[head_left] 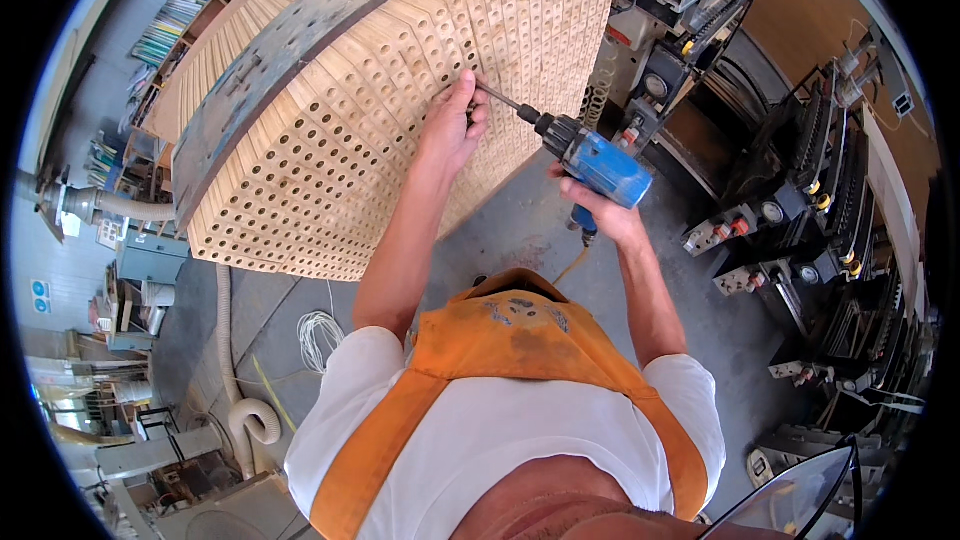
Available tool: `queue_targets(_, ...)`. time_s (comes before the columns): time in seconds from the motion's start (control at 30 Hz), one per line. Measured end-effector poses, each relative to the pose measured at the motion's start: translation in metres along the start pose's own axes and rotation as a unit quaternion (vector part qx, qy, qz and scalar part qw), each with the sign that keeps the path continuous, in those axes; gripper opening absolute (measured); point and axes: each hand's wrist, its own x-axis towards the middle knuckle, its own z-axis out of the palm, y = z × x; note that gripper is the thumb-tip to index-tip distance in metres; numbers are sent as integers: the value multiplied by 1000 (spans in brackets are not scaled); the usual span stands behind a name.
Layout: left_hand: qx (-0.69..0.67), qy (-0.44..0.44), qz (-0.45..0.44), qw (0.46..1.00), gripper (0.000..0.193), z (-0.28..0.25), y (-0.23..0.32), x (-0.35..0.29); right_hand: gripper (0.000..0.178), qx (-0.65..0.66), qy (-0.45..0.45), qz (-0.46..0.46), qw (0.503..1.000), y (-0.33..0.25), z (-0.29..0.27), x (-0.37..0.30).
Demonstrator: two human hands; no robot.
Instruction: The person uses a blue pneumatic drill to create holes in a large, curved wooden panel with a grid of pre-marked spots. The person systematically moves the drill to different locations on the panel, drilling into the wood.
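Observation:
My right hand is wrapped round the grip of a blue power driver, with a hose running down from its handle. Its long thin bit points up and left at a stack of pale wooden boards drilled with rows of round holes. At the bit's tip, close to the board faces, my left hand is closed in a pinch; what its fingers hold is too small to make out. Dark ringed holes fill the lower left rows, while holes farther right look plain wood inside.
A worn dark board lies across the stack's top. Black machine frames with gauges stand at the right. A beige hose and a coiled white cable lie on the floor at left. I wear an orange apron.

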Motion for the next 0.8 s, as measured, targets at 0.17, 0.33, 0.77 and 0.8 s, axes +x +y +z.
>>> queue_targets(0.17, -81, -12, 20, 996, 33, 6, 6, 9, 22, 21, 21, -18, 999, 1, 31, 21)
queue_targets(0.33, -78, -10, -3, 997, 32, 6, 4, 5, 20, 18, 25, 5, 1000, 1, 35, 28)
queue_targets(0.77, -198, 14, -220, 955, 14, -53, -103, -52, 23, -99, 21, -20, 995, -6, 35, 30)
queue_targets(0.8, -191, 17, -219, 957, 15, -57, -101, -54, 23, -97, 22, -27, 995, -6, 35, 30)
